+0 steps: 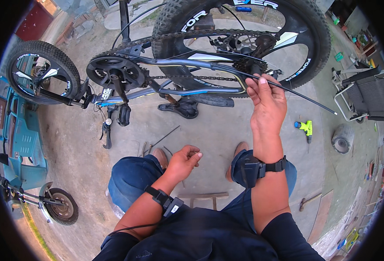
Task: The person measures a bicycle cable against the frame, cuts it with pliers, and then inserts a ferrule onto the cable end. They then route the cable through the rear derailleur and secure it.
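My right hand (pixel 268 94) grips a black cable housing (pixel 304 97) between thumb and fingers, beside the rear hub of an upside-down bicycle. The housing's free end, with a pale tip, points to the lower right; its other end runs along the blue-black bicycle frame (pixel 179 62). Near my left knee, my left hand (pixel 183 163) hovers with loosely curled fingers and nothing visible in it. The bicycle's rear wheel (pixel 166 58) fills the top, a chain (pixel 195 77) runs to the crankset (pixel 115 73), and the saddle (pixel 187 107) rests low at the ground.
A yellow-green cordless drill (pixel 306 129) lies right, near a cylindrical block (pixel 343 138) and a folding chair (pixel 363 93). A hammer (pixel 309 201) is lower right. Thin rods (pixel 166 135) lie by my left foot. A teal three-wheeled vehicle (pixel 25 137) stands left.
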### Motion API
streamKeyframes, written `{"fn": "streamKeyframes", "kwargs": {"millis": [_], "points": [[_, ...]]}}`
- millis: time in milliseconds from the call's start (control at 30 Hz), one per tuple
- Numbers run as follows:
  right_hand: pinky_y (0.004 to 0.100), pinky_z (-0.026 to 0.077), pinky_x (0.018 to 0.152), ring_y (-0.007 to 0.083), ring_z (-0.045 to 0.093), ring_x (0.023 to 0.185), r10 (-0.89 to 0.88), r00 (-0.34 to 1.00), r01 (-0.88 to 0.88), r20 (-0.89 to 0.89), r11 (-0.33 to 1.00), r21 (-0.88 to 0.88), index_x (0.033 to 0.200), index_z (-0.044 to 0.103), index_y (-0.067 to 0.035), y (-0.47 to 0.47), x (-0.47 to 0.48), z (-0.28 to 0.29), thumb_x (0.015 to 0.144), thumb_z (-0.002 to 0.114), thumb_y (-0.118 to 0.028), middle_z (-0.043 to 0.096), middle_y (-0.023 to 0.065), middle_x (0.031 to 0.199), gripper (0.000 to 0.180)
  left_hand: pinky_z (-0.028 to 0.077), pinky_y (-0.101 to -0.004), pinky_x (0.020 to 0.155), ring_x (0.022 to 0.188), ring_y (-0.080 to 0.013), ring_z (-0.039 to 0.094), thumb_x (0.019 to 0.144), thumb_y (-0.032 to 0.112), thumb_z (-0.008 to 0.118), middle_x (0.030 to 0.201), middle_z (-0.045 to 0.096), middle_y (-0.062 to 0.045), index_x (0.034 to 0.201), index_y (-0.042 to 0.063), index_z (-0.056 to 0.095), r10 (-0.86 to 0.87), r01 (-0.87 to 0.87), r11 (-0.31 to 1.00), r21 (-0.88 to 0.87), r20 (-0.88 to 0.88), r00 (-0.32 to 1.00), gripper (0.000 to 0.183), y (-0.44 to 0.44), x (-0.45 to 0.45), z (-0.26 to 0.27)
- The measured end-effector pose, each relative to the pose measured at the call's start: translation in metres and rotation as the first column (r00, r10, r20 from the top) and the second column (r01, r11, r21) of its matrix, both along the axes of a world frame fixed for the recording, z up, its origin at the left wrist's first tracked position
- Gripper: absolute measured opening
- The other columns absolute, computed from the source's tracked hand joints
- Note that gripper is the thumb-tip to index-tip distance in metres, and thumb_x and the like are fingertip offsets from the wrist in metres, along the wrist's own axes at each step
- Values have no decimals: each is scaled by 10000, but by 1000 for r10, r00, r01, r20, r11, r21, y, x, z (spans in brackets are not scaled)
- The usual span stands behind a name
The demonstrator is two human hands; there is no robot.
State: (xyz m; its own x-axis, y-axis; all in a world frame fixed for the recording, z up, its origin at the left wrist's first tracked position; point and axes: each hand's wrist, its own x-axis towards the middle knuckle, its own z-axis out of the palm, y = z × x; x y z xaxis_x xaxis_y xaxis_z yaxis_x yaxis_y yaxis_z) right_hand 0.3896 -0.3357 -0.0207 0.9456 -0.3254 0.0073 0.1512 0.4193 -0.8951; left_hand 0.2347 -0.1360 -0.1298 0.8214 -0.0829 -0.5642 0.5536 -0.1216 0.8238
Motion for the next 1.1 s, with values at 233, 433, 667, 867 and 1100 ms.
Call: {"fn": "streamKeyframes", "kwargs": {"millis": [233,433,667,867,1100], "points": [[267,567,670,184,716,804,34,998,-36,-52,999,-27,1145,591,7,-5,3,4,984,659,-147,704,124,995,233,502,-256,696,802,-113,654,991,213,657,992,684,-49,1218,15,590,-3,3,1000,-4,2,1000,309,-2,1,-1],[233,506,574,124,656,658,84,986,-103,-142,987,-126,1064,665,-13,-17,8,7,967,687,-203,699,79,904,214,498,-248,691,796,-109,648,987,201,663,984,680,-50,1217,9,588,-32,32,999,2,15,999,309,-4,0,-5],[238,498,553,126,660,642,142,974,-161,-178,982,-97,1049,678,-33,-26,15,8,948,718,-218,704,64,866,214,497,-248,680,786,-108,646,983,197,668,977,679,-51,1202,4,596,-50,50,999,21,20,999,300,-5,0,-6],[267,520,588,175,691,695,19,994,-21,-109,1000,-15,1090,625,-42,-33,16,19,956,697,-187,708,86,895,210,505,-256,673,780,-120,659,979,198,672,994,685,-67,1204,-3,599,-40,40,999,29,4,999,310,-2,-1,-5],[412,527,782,268,662,851,-4,997,5,83,1000,-16,1105,584,-37,-112,-3,-2,990,496,-212,633,120,991,227,513,-272,669,781,-142,673,977,197,669,987,690,-83,1194,-10,604,-21,20,997,74,7,1000,306,0,-1,-4]]}}
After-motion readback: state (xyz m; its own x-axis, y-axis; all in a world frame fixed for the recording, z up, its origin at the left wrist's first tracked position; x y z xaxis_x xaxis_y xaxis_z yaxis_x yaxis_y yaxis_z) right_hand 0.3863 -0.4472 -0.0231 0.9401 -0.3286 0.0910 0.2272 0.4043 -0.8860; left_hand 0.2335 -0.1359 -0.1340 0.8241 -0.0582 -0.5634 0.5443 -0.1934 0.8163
